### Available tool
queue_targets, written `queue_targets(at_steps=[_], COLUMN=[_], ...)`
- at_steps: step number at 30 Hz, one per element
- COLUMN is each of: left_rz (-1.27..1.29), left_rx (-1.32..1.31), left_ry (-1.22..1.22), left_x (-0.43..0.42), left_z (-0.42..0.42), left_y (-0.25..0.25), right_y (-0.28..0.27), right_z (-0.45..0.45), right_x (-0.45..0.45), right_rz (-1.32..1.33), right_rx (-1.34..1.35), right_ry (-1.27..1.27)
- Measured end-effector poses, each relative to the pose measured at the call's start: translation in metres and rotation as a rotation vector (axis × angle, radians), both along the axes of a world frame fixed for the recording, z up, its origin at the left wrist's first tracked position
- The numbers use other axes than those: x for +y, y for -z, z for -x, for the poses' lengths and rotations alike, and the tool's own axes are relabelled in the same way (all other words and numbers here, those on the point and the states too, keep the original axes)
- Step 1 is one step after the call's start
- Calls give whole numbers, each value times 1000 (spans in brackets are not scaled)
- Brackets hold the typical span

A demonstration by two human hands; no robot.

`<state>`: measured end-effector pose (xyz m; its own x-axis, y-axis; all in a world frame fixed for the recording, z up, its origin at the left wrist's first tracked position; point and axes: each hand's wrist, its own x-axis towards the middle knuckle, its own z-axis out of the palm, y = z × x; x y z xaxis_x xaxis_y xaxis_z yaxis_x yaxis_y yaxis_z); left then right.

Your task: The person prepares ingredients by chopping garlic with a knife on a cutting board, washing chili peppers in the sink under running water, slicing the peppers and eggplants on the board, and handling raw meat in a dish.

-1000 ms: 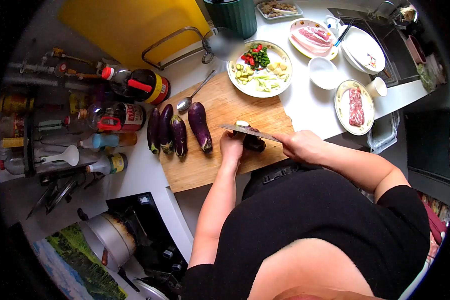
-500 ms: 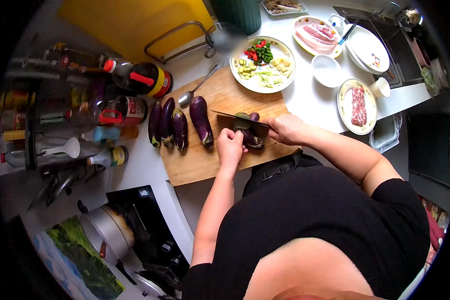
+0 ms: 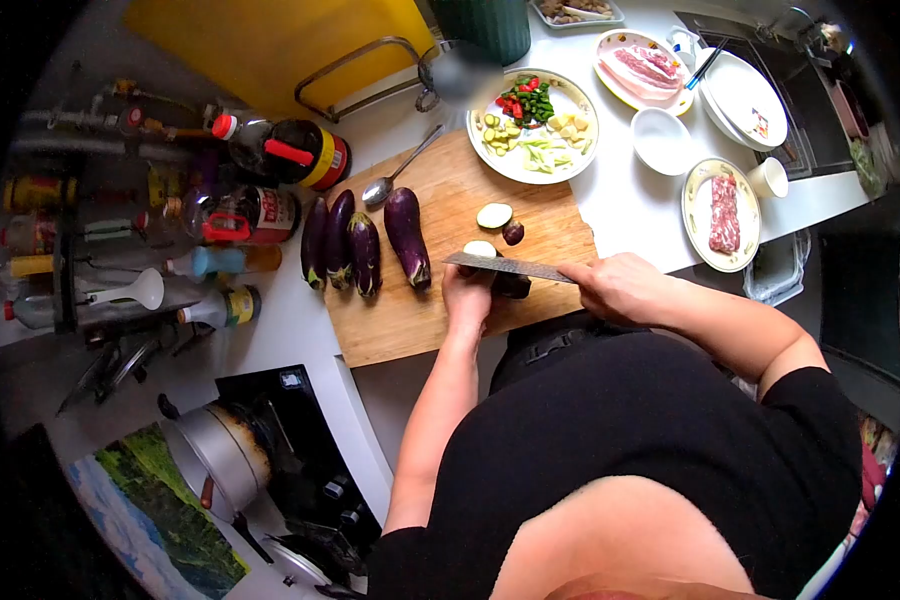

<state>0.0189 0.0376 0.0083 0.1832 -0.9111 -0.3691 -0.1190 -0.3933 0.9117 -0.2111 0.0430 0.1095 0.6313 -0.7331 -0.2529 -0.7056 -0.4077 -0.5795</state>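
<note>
My right hand (image 3: 618, 288) grips the handle of a kitchen knife (image 3: 510, 266), whose blade points left over the wooden cutting board (image 3: 395, 335). My left hand (image 3: 465, 298) is closed around a cut eggplant (image 3: 513, 286) near the board's front edge. The blade crosses above it and hides part of the fingers. A pale cut face shows just beyond the blade. Farther back lie a pale eggplant slice (image 3: 494, 216) and a small dark end piece (image 3: 513, 233). Several whole purple eggplants (image 3: 406, 237) lie on the left of the board, beside a metal spoon (image 3: 380, 188).
A plate (image 3: 577, 160) of chopped peppers and other cut vegetables stands at the board's back corner. Plates of meat (image 3: 724, 215), a white bowl (image 3: 660, 140) and a paper cup (image 3: 769, 178) are to the right. Bottles (image 3: 305, 155) and a pot (image 3: 220, 460) are at left.
The knife has come down and toward me, and the right hand has shifted right. A pale slice and the end piece now lie apart behind the eggplant, its cut face showing.
</note>
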Motion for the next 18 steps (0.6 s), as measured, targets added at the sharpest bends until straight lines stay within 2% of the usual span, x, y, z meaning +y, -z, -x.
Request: queue_targets(at_steps=[2,5,8,9,11,12,16,17,18], left_rz=[10,-27,-146,-232,-207,-243,-309,-313,-198], left_rx=[16,88,148,154,119,159,259,259,188], left_ry=[-25,-37,-36,-41,-55,-47,-74,-81,-40], left_x=[1,-1,-2,-1,1,4,8,10,13], left_z=[5,3,3,4,0,-6,-12,-17,-22], left_y=[-3,-5,-21,-26,-18,-11,-32,-21,1], right_y=[-3,8,41,46,50,50,39,29,17], right_z=[4,-12,-30,-34,-40,-39,-30,-27,-23], right_x=[1,-10,-15,-16,-18,-18,-17,-14,-13], right_rz=[-120,-174,-54,-54,-118,-122,-80,-95,-112], right_rx=[103,96,-10,-12,63,63,33,23,72], right_ry=[-3,5,40,36,38,38,15,10,-13])
